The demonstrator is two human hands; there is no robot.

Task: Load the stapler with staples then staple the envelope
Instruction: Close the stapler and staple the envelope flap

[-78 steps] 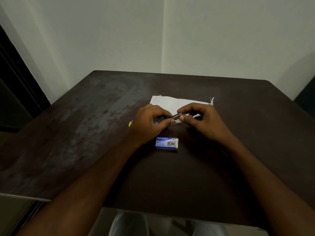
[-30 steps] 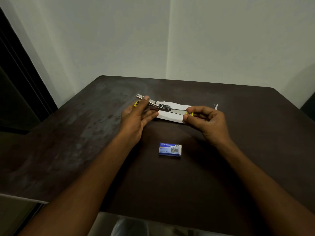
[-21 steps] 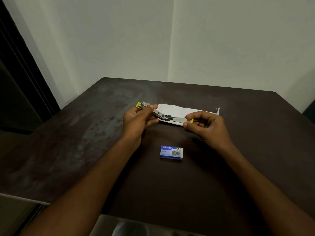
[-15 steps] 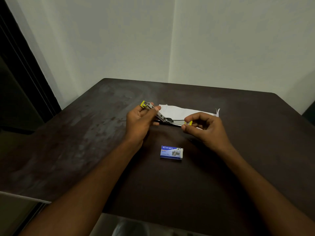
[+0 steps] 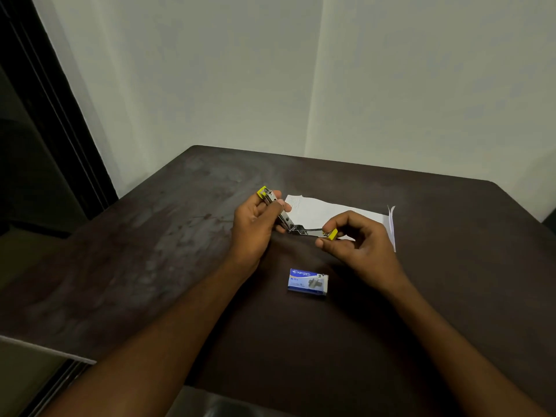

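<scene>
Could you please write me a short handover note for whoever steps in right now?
Left hand grips one arm of the stapler; right hand pinches the yellow tip of its other arm. The stapler is spread open, held over the table.
The envelope lies flat behind the hands. The staple box lies nearer the person and looks shut.
Done: stapler opened; no staples visibly loaded.
Left: take staples from the box, load them, close the stapler, staple the envelope.
</scene>
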